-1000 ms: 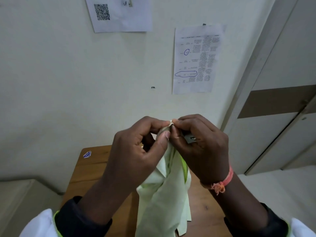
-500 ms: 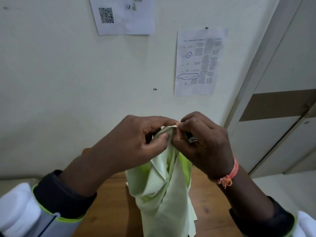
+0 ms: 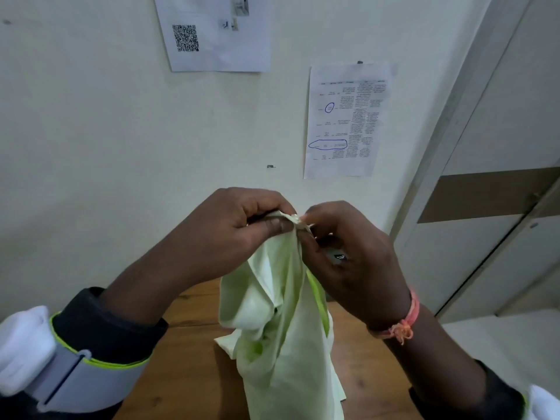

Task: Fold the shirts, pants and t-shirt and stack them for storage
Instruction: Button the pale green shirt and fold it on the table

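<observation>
I am holding up a light green shirt. Its top edge is bunched into a small point, and the rest hangs straight down in front of me. The bottom part of the shirt hangs down over the brown wooden surface. My left hand pinches the left side of the top of the shirt between thumb and curled fingers. My right hand pinches the right side of that same point, so my two hands almost touch there. An orange thread band is tied around my right wrist, to the right of the shirt. Above the shirt, on the pale wall, hangs a paper with small print and blue circles. Higher and to the left is a paper with a square code. Far right of the shirt stands a door.
</observation>
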The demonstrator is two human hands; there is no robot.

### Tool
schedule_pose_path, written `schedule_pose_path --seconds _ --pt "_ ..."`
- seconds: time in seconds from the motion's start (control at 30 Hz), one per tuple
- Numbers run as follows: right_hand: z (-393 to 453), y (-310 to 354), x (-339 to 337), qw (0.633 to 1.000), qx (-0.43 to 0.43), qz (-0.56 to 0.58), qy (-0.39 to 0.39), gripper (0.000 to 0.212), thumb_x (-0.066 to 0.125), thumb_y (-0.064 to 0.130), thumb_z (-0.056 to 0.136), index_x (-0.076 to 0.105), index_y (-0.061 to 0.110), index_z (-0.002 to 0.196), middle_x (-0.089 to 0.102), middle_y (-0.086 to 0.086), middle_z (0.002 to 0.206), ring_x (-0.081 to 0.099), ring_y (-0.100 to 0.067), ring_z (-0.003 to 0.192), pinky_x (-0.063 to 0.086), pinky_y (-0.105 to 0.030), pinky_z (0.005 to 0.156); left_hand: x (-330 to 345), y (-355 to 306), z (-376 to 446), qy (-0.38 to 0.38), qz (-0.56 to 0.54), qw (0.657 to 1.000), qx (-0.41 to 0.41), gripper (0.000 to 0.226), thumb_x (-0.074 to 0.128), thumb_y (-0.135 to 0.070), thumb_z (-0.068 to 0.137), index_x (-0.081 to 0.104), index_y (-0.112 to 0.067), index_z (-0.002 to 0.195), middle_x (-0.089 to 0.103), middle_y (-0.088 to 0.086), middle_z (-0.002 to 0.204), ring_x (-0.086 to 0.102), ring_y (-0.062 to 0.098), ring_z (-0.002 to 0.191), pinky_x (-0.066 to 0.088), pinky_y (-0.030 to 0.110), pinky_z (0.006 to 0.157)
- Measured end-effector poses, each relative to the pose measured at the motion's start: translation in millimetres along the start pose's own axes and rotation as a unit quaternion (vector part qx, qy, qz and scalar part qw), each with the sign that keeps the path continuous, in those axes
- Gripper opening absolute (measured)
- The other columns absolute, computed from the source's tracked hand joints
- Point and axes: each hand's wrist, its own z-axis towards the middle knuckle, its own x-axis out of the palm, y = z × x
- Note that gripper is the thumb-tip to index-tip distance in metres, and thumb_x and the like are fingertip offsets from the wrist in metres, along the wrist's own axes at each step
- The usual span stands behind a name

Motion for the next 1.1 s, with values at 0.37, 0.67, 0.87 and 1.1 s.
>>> schedule_pose_path --seconds 0.37,0.67,0.87,1.1 --pt "3 -18 42 0.874 0.463 0.128 -0.069 0.015 0.072 0.015 0.089 0.074 0.008 0.075 0.072 -0.015 0.075 0.059 -0.013 0.061 0.055 -0.039 0.063 70 32 -7 -0.303 0.103 0.930 -0.179 0.025 0.071 -0.039 0.093 0.051 -0.025 0.090 0.057 -0.008 0.088 0.057 0.018 0.085 0.037 0.031 0.072" --pt "4 -23 45 0.754 0.537 0.375 -0.055 0.019 0.059 -0.010 0.092 0.070 -0.006 0.107 0.072 -0.031 0.103 0.072 -0.044 0.093 0.061 -0.053 0.085 89 35 -21 -0.149 -0.122 0.942 -0.275 0.023 0.077 -0.049 0.088 0.076 -0.031 0.102 0.075 -0.013 0.087 0.071 0.002 0.079 0.058 0.028 0.072" --pt "-7 -23 44 0.824 0.502 0.257 0.056 0.010 0.076 -0.004 0.080 0.079 0.001 0.088 0.076 -0.022 0.086 0.073 -0.025 0.078 0.060 -0.034 0.071 70 48 -22 -0.191 -0.005 0.941 -0.281 0.013 0.070 -0.029 0.097 0.082 -0.026 0.099 0.076 -0.008 0.078 0.072 0.014 0.079 0.045 0.024 0.063" --pt "-31 -45 53 0.825 0.535 0.012 0.185 0.026 0.064 0.011 0.086 0.060 0.002 0.062 0.050 -0.015 0.055 0.043 -0.017 0.049 0.038 -0.026 0.050 51 72 -38 -0.159 0.275 0.900 -0.297 0.017 0.062 -0.012 0.092 0.074 -0.024 0.094 0.073 0.000 0.085 0.068 0.025 0.082 0.037 0.028 0.062"
